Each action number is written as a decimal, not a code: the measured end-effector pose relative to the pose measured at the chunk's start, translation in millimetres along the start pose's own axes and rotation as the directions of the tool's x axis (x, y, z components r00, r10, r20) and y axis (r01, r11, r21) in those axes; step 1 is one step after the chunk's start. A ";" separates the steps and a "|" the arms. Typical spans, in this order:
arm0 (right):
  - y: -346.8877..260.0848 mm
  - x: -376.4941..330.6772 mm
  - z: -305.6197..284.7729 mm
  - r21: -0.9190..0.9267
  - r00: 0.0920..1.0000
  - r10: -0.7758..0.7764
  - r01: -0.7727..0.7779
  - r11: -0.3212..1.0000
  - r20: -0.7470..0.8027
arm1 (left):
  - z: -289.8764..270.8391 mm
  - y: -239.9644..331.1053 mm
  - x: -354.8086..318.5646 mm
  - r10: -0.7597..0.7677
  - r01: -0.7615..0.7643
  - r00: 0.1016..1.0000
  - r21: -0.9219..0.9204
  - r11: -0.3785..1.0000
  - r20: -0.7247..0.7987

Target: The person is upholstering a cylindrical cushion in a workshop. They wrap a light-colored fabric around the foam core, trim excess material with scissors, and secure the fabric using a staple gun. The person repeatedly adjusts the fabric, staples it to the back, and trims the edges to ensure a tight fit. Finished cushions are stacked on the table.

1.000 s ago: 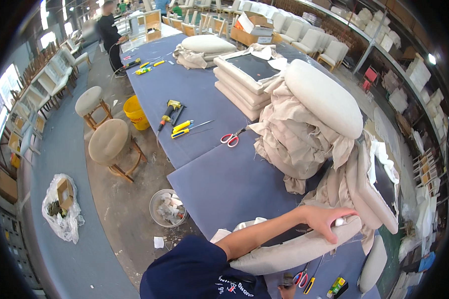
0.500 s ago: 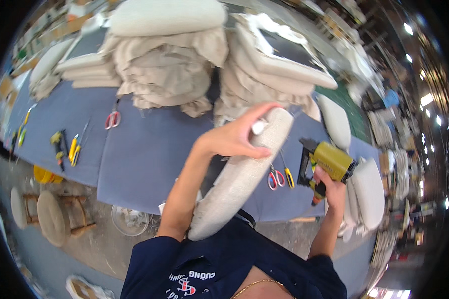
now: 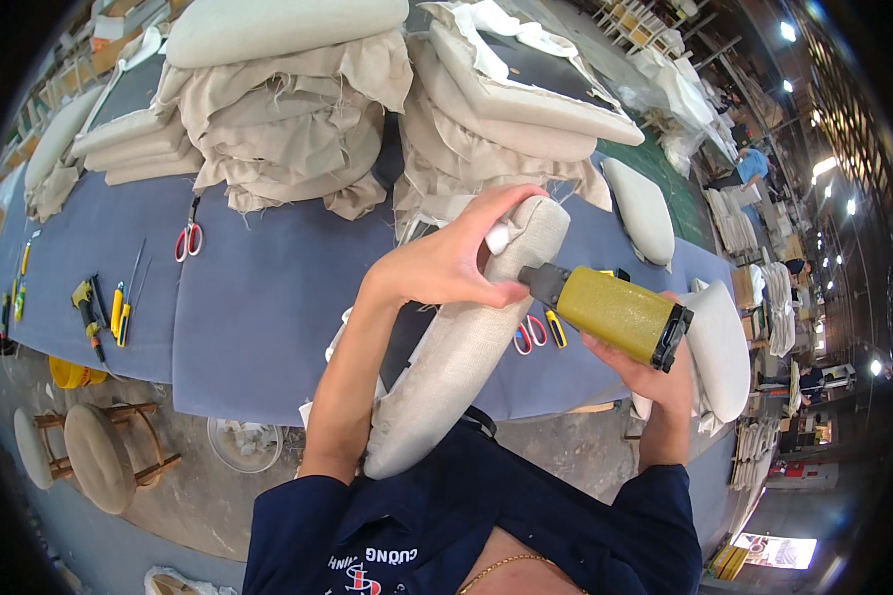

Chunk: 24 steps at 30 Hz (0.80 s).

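My left hand [image 3: 445,260] grips the top end of a padded seat cushion [image 3: 456,362] covered in light beige fabric, which stands tilted on its edge against my body. Something white shows between thumb and fingers; I cannot make out whether it is fabric or padding. My right hand [image 3: 655,379] is wrapped round the handle of a yellow-green pneumatic staple gun [image 3: 620,315]. Its dark nose is at the cushion's right side, beside my left thumb; whether it touches is unclear. Behind them lie red-handled scissors [image 3: 530,335] and a yellow-handled tool [image 3: 556,330].
Tall piles of beige cushions [image 3: 288,129] and fabric-draped seats [image 3: 526,129] stand at the back of the blue-covered table [image 3: 268,327]. Another pair of scissors [image 3: 190,238], a second tool gun [image 3: 89,315] and yellow-handled tools [image 3: 120,315] lie left. Stools [image 3: 99,458] and a clear tub [image 3: 244,443] stand below.
My right hand has brought the staple gun left and turned it, so its nose is now at the cushion beside my left thumb. My left hand keeps its grip on the cushion.
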State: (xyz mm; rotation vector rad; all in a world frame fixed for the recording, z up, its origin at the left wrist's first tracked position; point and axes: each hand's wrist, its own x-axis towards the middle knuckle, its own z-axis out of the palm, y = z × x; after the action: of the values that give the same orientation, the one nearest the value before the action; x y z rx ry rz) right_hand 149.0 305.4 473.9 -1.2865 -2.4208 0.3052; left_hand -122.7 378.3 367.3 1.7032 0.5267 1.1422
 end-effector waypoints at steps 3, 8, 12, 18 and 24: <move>2.2 1.6 1.5 -0.054 0.998 -0.063 0.063 0.997 -0.008 | -0.7 -3.1 0.3 0.051 -0.051 0.999 0.020 0.998 0.004; -12.0 5.3 -1.7 -0.124 0.994 -0.099 0.104 0.987 0.044 | 0.7 -12.1 -0.8 0.063 -0.062 0.998 -0.025 0.998 0.004; -20.2 5.8 -7.8 -0.002 0.990 -0.009 0.010 1.000 0.139 | 7.6 -12.3 -2.1 0.016 -0.015 1.000 -0.013 1.000 0.013; -22.0 1.5 -14.6 -0.120 1.000 -0.027 0.027 0.992 0.004 | 3.6 -0.9 10.5 0.009 -0.016 0.997 0.094 0.995 0.075; 33.5 -36.4 12.7 0.230 0.998 -0.023 0.034 0.973 -0.051 | -20.8 26.9 -12.8 -0.116 0.111 0.988 0.059 0.992 0.099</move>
State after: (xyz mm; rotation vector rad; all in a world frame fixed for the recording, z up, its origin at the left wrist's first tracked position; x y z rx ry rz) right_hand 187.1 293.6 441.9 -1.1429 -2.2832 0.5248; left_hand -151.0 367.1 387.3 1.7445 0.5869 0.9623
